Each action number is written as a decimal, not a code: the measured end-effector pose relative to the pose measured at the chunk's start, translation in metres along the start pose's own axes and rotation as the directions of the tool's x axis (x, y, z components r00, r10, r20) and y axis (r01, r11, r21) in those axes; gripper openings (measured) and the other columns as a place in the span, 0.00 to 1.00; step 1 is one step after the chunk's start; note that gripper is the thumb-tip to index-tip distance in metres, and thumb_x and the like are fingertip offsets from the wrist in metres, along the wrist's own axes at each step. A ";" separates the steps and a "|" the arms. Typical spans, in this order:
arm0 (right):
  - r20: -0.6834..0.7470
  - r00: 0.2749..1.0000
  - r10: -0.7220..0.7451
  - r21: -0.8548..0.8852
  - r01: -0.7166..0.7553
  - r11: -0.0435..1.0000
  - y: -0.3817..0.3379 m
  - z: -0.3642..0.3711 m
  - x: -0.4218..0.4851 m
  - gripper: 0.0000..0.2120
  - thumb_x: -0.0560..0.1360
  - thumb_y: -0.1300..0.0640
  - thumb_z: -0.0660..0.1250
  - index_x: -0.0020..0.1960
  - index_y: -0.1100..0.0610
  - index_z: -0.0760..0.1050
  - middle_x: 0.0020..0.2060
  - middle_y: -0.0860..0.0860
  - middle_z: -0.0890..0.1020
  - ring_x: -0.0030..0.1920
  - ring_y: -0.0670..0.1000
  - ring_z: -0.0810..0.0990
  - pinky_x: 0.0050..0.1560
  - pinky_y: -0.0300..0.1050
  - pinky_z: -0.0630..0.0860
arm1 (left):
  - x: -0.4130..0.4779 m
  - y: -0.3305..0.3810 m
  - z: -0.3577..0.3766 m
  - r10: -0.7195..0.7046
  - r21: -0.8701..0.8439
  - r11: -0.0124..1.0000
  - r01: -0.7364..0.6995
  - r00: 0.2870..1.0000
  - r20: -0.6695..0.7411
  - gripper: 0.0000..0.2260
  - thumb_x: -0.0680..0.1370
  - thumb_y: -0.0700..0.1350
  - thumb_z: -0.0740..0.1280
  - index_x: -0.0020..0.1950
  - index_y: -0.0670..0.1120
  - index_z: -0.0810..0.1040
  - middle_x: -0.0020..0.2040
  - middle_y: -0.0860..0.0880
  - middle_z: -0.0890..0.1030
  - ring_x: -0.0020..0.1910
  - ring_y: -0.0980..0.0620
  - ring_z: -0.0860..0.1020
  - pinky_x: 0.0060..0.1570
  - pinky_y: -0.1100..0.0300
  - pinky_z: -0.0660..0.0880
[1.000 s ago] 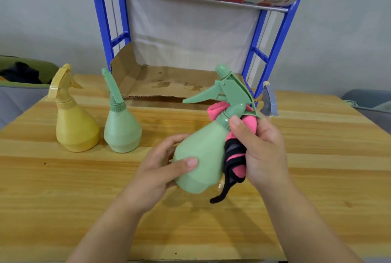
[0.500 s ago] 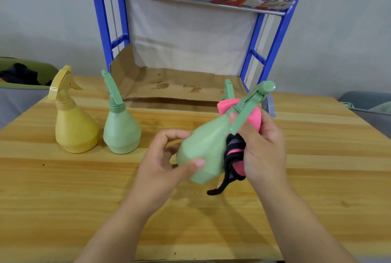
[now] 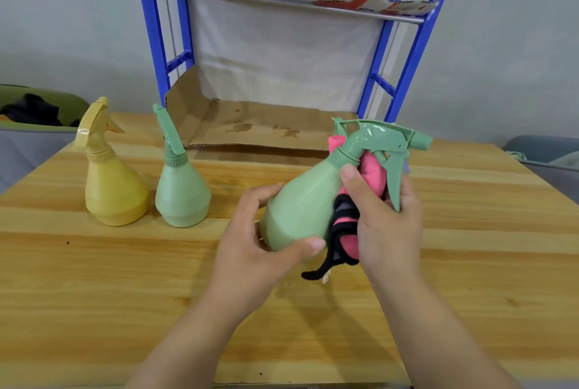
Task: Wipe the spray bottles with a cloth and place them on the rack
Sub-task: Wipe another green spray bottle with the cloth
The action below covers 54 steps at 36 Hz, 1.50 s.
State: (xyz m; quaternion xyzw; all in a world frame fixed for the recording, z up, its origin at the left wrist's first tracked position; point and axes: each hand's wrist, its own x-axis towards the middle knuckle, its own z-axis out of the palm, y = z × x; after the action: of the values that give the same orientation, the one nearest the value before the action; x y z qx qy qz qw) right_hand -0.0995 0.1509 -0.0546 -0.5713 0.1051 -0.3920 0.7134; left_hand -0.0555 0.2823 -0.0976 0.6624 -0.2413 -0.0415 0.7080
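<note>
One wide-angle head-worn view looks forward and down, close over the left hand (image 3: 250, 243) and right hand (image 3: 390, 229) at centre; the table (image 3: 94, 294) fills 3 through 9 o'clock, the rack (image 3: 154, 44) stands at 12 o'clock.

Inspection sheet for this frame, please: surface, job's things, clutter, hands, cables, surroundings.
Surface: wooden table, a few dark specks.
Job's things: held green bottle tilted above the table; pink and black cloth pressed at its neck; yellow bottle and second green bottle upright at left; rack, lower shelf lined with stained cardboard, no bottle seen on it.
Clutter: nothing seen.
Grippers: left hand grips the held green bottle's base; right hand holds the cloth against it.
Cables: nothing seen.
Surroundings: pale wall; left bin and right bin beside the table.
</note>
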 end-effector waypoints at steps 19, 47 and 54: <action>0.112 0.964 0.240 -0.011 -0.241 0.971 -0.005 -0.010 0.002 0.07 0.65 0.63 0.76 0.40 0.53 0.84 0.38 0.53 0.85 0.39 0.54 0.83 0.45 0.52 0.81 | 0.008 -0.010 -0.009 -0.296 -0.307 0.844 0.441 0.858 0.420 0.36 0.60 0.46 0.75 0.68 0.50 0.72 0.63 0.46 0.78 0.57 0.45 0.81 0.46 0.49 0.80; 0.112 0.951 0.289 -0.439 -0.214 0.873 0.031 -0.025 0.004 0.04 0.68 0.54 0.76 0.41 0.49 0.82 0.28 0.46 0.82 0.30 0.45 0.79 0.32 0.39 0.74 | 0.012 -0.050 -0.020 -0.086 0.355 0.924 0.146 0.980 -0.179 0.27 0.67 0.52 0.76 0.61 0.62 0.67 0.55 0.65 0.72 0.54 0.60 0.73 0.53 0.53 0.76; 0.110 0.965 0.237 -0.479 -0.157 0.863 0.039 -0.031 0.004 0.07 0.67 0.54 0.77 0.44 0.47 0.82 0.37 0.47 0.84 0.37 0.47 0.82 0.39 0.42 0.76 | 0.013 -0.053 -0.018 -0.022 0.541 0.834 0.110 0.986 -0.166 0.31 0.60 0.63 0.72 0.60 0.61 0.66 0.56 0.58 0.70 0.58 0.52 0.70 0.57 0.52 0.72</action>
State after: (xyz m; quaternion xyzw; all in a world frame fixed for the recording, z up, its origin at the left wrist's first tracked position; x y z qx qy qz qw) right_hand -0.0983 0.1273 -0.0980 -0.7427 0.1945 -0.2313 0.5976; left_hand -0.0236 0.2873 -0.1447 0.8464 -0.1651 0.0557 0.5032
